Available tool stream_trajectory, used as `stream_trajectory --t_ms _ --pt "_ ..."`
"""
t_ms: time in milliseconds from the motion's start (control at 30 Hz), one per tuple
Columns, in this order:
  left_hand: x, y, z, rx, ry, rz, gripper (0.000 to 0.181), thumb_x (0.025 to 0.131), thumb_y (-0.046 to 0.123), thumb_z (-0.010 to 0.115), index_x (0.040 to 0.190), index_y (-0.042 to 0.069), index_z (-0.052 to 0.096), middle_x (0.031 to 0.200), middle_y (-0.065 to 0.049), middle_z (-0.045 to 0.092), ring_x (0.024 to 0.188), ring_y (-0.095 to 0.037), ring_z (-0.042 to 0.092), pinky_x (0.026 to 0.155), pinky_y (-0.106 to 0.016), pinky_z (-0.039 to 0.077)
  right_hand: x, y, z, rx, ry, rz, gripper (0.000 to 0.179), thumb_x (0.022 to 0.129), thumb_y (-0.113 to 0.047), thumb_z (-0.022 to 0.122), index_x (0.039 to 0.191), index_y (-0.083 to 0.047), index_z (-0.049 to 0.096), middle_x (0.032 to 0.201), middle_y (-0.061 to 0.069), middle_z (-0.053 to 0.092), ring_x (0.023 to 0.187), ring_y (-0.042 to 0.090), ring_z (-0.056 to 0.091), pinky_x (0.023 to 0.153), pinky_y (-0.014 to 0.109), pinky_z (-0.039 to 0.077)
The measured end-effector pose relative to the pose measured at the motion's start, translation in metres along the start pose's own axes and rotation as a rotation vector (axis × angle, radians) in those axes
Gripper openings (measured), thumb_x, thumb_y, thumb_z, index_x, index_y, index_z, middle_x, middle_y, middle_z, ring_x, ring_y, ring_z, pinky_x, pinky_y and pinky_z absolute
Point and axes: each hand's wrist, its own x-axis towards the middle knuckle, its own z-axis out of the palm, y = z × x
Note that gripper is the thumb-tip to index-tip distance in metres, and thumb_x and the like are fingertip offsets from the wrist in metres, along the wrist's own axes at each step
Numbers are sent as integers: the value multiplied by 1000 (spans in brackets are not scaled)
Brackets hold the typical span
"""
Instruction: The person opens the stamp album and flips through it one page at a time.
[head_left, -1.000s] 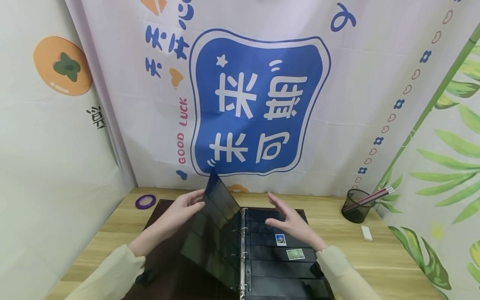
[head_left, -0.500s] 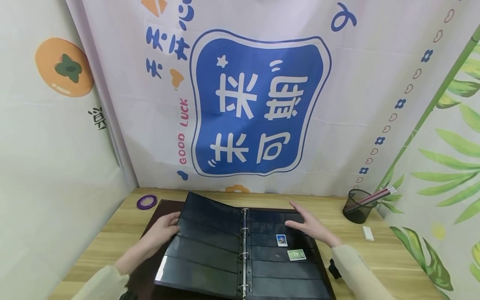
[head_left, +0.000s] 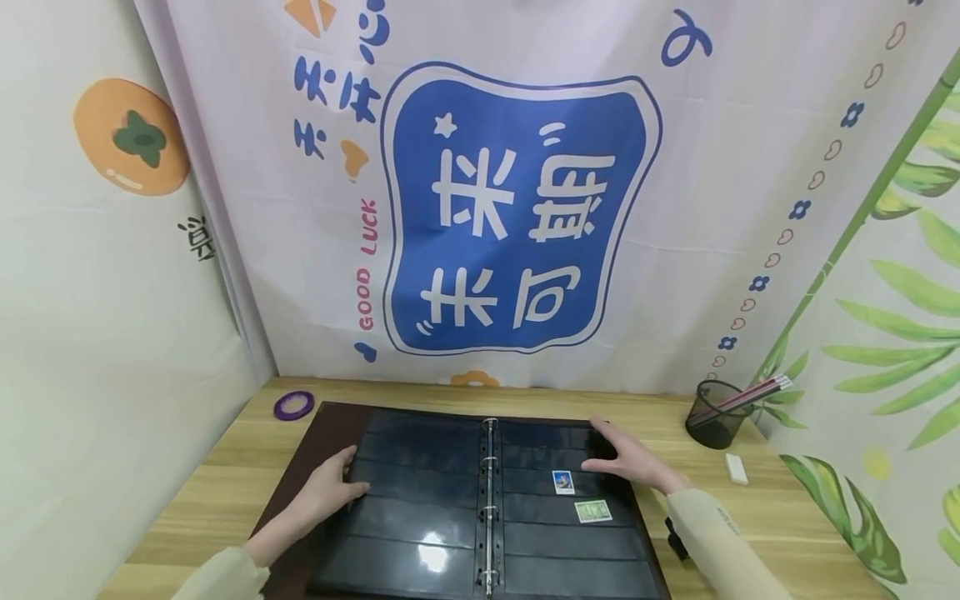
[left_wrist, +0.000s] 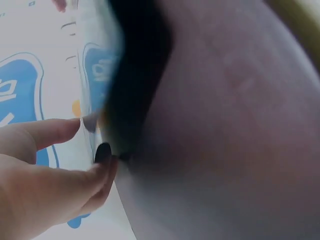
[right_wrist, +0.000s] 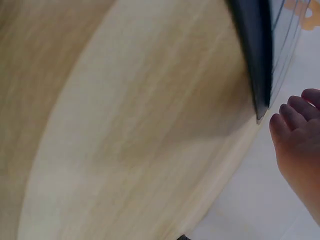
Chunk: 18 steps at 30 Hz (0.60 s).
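A stamp album with a dark brown cover lies spread on the table, its black pocket pages held by metal rings along the spine. Two small stamps sit in the right page: a blue one and, below it, a green one. My left hand rests at the outer edge of the left page, thumb and fingers apart; in the left wrist view its fingertips are right at the page edge. Over the right page's upper outer corner, my right hand has thumb and fingers spread, holding nothing.
A purple ring-shaped roll lies at the table's back left. At the right stand a black mesh cup with several pencils and a white eraser. A printed cloth hangs behind the wooden table.
My left hand has brought the raised black page down to the left, and it now lies flat on the cover side. My right hand has shifted right to the album's outer edge.
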Motion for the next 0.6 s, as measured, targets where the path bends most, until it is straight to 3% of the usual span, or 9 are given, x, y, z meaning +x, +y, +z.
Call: stream_trajectory --t_ms 133,433,600 --pt "2 -4 7 112 24 52 77 85 11 75 142 -22 34 138 -43 43 127 -56 46 97 -57 49 -2 3 0 -35 -12 -26 98 86 -47 74 156 2 24 161 26 25 148 48 25 116 65 26" --pt "1 -6 21 233 84 121 81 79 10 80 140 -22 37 133 -42 46 123 -60 45 98 -64 44 -6 5 0 -90 -33 -34 107 82 -51 76 155 6 23 161 29 22 148 50 23 116 66 25" --pt "-1 -6 29 289 47 186 85 83 23 79 144 -17 36 146 -41 38 136 -61 33 103 -71 36 -5 6 0 -90 -33 -16 109 82 -52 76 155 6 21 161 30 19 149 50 21 117 65 25"
